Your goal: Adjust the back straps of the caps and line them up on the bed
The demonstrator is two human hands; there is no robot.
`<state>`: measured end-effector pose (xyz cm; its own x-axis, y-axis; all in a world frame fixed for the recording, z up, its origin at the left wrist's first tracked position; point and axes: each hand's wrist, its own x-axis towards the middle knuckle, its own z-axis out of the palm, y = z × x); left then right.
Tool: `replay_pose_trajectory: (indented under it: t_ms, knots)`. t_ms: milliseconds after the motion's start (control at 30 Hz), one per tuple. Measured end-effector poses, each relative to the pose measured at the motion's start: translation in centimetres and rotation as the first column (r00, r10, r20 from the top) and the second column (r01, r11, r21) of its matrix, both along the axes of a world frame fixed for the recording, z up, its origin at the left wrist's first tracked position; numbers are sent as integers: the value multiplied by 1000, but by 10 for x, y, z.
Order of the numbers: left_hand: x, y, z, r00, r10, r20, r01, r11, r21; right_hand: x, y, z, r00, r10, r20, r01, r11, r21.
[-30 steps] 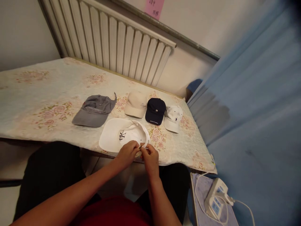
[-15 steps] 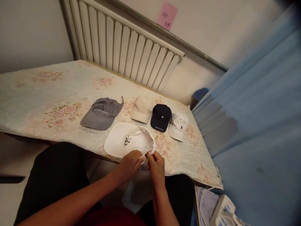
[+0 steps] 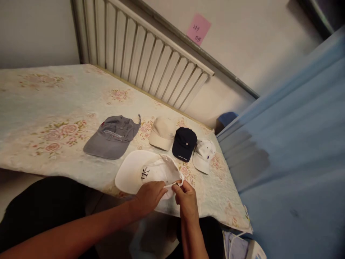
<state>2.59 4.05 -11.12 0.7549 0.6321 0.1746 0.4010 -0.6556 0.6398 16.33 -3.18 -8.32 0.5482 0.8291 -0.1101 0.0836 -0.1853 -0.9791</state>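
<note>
A white cap (image 3: 134, 172) with a black logo lies at the near edge of the table, its brim pointing left. My left hand (image 3: 149, 197) pinches the back of this cap, fingers closed on the fabric. My right hand (image 3: 186, 199) pinches the cap's rear strap just to the right, fingers closed as well. Behind it lie a grey cap (image 3: 111, 136), a beige cap (image 3: 161, 133), a navy cap (image 3: 184, 144) and a small white cap (image 3: 203, 155) in a row.
A floral quilted cloth covers the table (image 3: 48, 118). A white radiator (image 3: 140, 54) runs along the wall behind, with a pink note (image 3: 198, 29) above it. A blue curtain (image 3: 291, 151) hangs at the right. My dark trousers show below the table edge.
The view has shifted and tilted a little. Both hands stay pinched at the back of the white cap, with the strap pulled slightly more to the right.
</note>
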Motion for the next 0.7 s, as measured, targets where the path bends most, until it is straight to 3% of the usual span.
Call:
replay_pose_trajectory:
  t_ms: [233,467,700]
  knots:
    - [-6,22,-7,996,-1,-85,-2,1000,-28,-2,17,2,999,-20,44,20,1000,0]
    - [-20,32,-15,996,-56,-62,56,998,-7,-3,32,7,996,-87,-13,88,995,53]
    - [-24,35,-12,996,-83,-34,84,996,28,4,34,14,998,-21,-64,28,993,118]
